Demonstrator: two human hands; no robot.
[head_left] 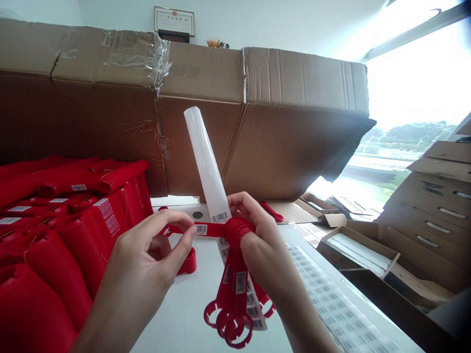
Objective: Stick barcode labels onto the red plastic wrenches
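My right hand is wrapped round a bundle of red plastic straps with open ring-shaped ends that hang down. Small barcode labels are stuck on several of them. One red strap reaches left from the bundle and bears a barcode label. My left hand pinches this strap beside the label, thumb and forefinger together. A long white label strip stands up behind the bundle, its upper part curled; its lower part, with printed barcodes, shows beneath the right hand. A loose red loop lies behind my left fingertips.
Stacked red ribbed bundles fill the left side. Large cardboard boxes rise across the back. Barcode label sheets lie on the white table at right. Beyond them stand an open carton and cardboard drawers.
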